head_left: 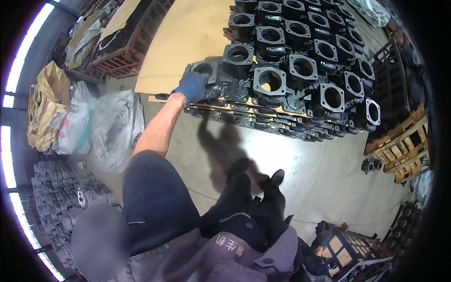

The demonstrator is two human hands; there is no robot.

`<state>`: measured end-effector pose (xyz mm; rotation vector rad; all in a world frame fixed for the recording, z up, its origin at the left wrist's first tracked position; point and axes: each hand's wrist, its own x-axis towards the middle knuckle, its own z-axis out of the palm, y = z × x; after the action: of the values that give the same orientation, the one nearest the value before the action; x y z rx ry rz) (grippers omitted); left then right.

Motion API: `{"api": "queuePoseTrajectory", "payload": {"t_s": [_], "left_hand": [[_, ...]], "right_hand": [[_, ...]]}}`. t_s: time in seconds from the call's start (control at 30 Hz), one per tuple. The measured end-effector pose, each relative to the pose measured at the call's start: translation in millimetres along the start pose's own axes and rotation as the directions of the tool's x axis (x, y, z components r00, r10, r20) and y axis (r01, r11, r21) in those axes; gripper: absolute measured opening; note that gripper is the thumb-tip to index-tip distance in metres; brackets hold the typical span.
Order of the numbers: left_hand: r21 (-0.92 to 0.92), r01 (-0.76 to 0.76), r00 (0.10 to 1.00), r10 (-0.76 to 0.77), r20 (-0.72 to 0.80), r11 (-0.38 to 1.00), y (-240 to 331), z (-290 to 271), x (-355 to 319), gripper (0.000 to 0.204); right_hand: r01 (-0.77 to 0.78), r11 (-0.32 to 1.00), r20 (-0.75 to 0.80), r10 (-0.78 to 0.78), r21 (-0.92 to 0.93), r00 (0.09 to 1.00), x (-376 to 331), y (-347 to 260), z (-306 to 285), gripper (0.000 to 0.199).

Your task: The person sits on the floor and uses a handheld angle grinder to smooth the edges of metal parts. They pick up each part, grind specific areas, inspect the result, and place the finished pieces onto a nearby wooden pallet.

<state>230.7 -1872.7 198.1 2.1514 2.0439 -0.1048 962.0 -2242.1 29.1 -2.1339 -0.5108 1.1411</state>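
My left hand (191,87), in a blue glove, is closed on the near side of a black metal casting (212,70) with a square flange and a round bore. This casting sits at the near left end of rows of similar black flanged castings (269,81), standing with their flanged openings up. My right hand (323,235), in a dark glove, hangs low at the right beside a dark crate (345,254) with light wooden pieces. Its fingers are small and dark, so whether they grip anything is unclear.
Brown sheets (183,42) cover the stack's left part, with layers of castings beneath. White sacks (117,127) and a tan sack (49,105) stand at left, above piled grey metal parts (61,192). Wooden pallets (399,145) stand at right. A concrete floor (305,174) lies between.
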Motion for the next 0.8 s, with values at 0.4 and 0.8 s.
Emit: {"api": "queuePoseTrajectory", "payload": {"t_s": [0.4,0.8], "left_hand": [[-0.157,-0.172,0.979,0.151,-0.134,0.973,-13,9,-2,0.04],[-0.103,-0.19,0.95,0.156,-0.27,0.976,-12,26,-5,0.037]], "right_hand": [[-0.112,0.994,0.06,0.113,-0.013,0.992,-148,43,112,0.026],[-0.04,0.998,-0.01,0.04,-0.049,0.999,-157,0,114,0.025]]}}
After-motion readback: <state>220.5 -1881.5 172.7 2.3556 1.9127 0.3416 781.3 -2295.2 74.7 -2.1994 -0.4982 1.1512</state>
